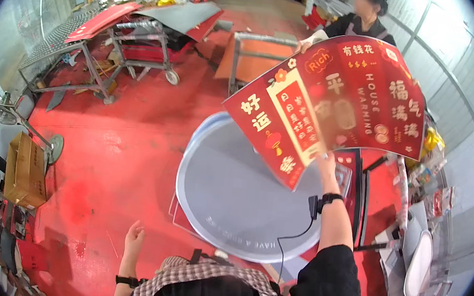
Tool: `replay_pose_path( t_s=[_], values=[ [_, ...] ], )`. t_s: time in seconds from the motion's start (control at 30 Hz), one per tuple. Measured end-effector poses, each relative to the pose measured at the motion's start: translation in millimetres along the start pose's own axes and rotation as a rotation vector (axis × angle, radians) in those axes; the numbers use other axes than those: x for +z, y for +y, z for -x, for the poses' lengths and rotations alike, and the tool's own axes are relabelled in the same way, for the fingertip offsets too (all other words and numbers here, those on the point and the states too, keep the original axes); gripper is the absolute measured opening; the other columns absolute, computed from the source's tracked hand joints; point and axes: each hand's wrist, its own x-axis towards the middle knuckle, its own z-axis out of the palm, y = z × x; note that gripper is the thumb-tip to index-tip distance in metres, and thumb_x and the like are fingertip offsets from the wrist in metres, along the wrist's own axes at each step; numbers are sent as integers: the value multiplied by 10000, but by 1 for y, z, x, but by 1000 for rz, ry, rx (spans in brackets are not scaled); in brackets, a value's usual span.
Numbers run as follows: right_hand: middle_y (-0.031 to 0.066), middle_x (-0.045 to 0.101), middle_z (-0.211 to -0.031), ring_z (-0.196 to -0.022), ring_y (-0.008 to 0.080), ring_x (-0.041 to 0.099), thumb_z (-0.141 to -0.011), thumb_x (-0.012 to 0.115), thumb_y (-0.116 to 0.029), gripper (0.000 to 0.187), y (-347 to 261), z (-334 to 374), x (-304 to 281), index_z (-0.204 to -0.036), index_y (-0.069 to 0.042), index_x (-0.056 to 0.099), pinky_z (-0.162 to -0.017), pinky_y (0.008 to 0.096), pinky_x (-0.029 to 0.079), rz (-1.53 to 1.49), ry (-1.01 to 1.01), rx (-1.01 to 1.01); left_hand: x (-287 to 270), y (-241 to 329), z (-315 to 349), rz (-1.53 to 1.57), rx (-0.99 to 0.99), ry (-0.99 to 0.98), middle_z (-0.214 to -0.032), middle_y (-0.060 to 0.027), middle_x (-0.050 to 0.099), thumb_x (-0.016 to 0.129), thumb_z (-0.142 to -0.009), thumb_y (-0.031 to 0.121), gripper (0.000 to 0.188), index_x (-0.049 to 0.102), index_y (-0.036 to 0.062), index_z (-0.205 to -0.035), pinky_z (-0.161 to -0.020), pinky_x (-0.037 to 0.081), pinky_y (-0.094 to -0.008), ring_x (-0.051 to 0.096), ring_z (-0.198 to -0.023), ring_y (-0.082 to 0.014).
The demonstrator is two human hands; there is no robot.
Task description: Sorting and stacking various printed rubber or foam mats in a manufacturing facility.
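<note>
A red floor mat [388,77] with cream lettering and small printed pictures is held up, bent, over the right side. My right hand [324,162] pinches its near edge, arm stretched forward. Across from me a co-worker's hand [303,46] grips the far left corner of the same mat. Beneath its lower corner lies a large round grey mat [232,188] with a paler rim. My left hand [134,240] is raised at my left side, fingers loosely curled and apart, with nothing in it, away from the mats.
Behind the round mat stands a metal-framed cart with an orange panel [258,60]. Flat sheets rest on a wheeled rack [143,44] at the far left. A cardboard box [27,171] and a standing fan [53,147] are on the left. Metal rails [404,190] run along the right.
</note>
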Motion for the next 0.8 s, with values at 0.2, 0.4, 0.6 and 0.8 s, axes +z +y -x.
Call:
replay_pose_path(
  t_s=[0.2, 0.4, 0.6, 0.8],
  values=[
    [145, 587, -975, -882, 176, 556, -705, 639, -211, 475, -81, 15, 163, -1103, 9, 503, -741, 291, 436, -63, -254, 217, -93, -11, -94, 14, -147, 112, -924, -82, 555, 486, -813, 63, 402, 397, 21, -1203, -629, 431, -231, 546, -761, -111],
    [37, 590, -871, -716, 144, 534, -768, 583, -225, 282, -12, 119, 328, -997, -60, 574, -589, 287, 439, -116, -343, 348, -182, -41, -250, -79, -201, -62, -881, -75, 546, 492, -808, 64, 395, 402, 4, -1188, -579, 424, -216, 542, -726, -101],
    [17, 516, -680, -547, 111, 488, -774, 581, -214, 199, 17, 258, 334, -893, -59, 545, -461, 271, 402, -290, -299, 858, -188, 15, -352, -137, -174, -274, -881, -60, 544, 508, -826, 107, 403, 389, 7, -1198, -573, 416, -212, 541, -729, -108],
    [94, 516, -944, -819, 192, 502, -750, 619, -261, 623, -66, 215, 294, -1235, -16, 314, -683, 340, 440, -501, -14, 812, -161, 78, -425, -169, -103, -329, -921, -65, 537, 508, -839, 133, 423, 366, 12, -1218, -631, 416, -211, 539, -785, -114]
  ],
)
